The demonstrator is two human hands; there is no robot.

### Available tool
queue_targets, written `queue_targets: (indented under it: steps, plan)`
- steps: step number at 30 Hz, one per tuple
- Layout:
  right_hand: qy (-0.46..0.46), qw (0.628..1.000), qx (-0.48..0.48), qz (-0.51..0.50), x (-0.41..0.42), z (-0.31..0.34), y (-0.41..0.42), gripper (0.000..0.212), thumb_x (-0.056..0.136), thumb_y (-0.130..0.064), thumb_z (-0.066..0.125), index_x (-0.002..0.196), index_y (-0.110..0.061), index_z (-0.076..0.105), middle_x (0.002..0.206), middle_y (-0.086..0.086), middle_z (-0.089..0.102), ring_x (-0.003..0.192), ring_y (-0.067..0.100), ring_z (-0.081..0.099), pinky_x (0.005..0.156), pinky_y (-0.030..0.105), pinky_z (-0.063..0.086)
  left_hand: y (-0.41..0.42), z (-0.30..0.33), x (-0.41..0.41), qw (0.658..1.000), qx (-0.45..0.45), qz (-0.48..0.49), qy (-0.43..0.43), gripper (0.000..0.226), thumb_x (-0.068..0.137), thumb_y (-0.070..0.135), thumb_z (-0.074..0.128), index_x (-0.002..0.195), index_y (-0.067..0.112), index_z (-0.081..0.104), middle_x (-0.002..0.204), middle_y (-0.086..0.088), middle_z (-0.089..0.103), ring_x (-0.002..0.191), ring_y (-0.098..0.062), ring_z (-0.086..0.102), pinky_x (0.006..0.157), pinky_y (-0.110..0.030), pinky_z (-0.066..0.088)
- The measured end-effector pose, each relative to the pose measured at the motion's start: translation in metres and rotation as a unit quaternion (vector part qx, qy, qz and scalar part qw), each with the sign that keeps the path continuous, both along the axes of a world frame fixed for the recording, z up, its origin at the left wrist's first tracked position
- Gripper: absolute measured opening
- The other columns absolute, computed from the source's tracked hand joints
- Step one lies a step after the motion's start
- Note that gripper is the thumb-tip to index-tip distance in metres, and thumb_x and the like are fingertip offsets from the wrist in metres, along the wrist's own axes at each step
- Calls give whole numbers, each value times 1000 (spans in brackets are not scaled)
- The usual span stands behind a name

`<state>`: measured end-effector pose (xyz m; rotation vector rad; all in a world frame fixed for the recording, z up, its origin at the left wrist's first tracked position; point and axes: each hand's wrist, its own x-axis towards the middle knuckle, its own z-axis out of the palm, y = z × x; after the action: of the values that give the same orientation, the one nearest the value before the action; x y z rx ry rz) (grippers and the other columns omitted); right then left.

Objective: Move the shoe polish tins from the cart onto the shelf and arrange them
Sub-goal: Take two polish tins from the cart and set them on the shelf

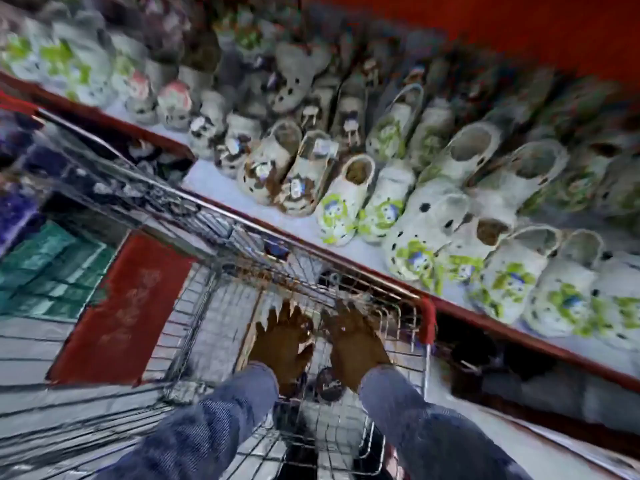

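The frame is blurred by motion. Both my hands reach down into a wire shopping cart (221,306). My left hand (282,337) has its fingers spread, and I see nothing in it. My right hand (356,341) is beside it, fingers also apart and pointing at the cart's far wall. One round dark shoe polish tin (329,384) lies on the cart bottom between my wrists, touching neither hand. The shelf (298,226), white with a red front edge, runs diagonally just beyond the cart on the right.
Rows of white clogs with green prints (415,209) and brown-patterned clogs (277,168) fill the shelf. The cart's red corner guard (428,318) is close to the shelf edge. A red panel (121,306) lies left of the cart, and dark goods sit under the shelf (485,362).
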<state>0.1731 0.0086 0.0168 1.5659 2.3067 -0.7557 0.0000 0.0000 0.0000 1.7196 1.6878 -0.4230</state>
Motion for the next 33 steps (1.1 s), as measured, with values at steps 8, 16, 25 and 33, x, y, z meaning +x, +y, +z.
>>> queue_targets:
  steps: [8, 16, 25, 33]
  plan:
    - [-116, 990, -80, 3, -23, -104, 23, 69, 98, -5, 41, 161, -18, 17, 169, 19, 10, 155, 43, 15, 119, 54, 33, 19, -101, -14, 994, 0, -91, -63, 71, 99, 32, 56, 160, 15, 22, 171, -8, 15, 159, -34, 6, 126, -50, 17]
    - [-104, 991, -80, 0, -24, -94, 34, 54, 87, -6, 65, 138, -14, 49, 144, 15, 46, 137, 40, 42, 93, 49, 58, 29, -112, -8, 996, 33, -55, -67, 46, 92, 18, 57, 137, 18, 51, 132, -13, 53, 126, -38, 50, 107, -49, 42]
    - [63, 996, -47, -39, -16, 112, 52, 76, 67, -38, 86, 134, -16, 58, 133, 8, 64, 125, 27, 61, 102, 36, 52, 38, 93, -39, 988, 114, -50, -92, 75, 63, 46, 72, 134, 25, 54, 115, -1, 70, 109, -25, 66, 85, -35, 58]
    - [113, 986, 88, -87, 9, 348, 69, 46, 65, -31, 83, 106, -14, 70, 102, 7, 76, 95, 20, 70, 81, 34, 58, 50, 317, -46, 953, 266, -41, -138, 63, 57, 61, 74, 112, 33, 65, 98, 12, 69, 91, -11, 68, 78, -28, 55]
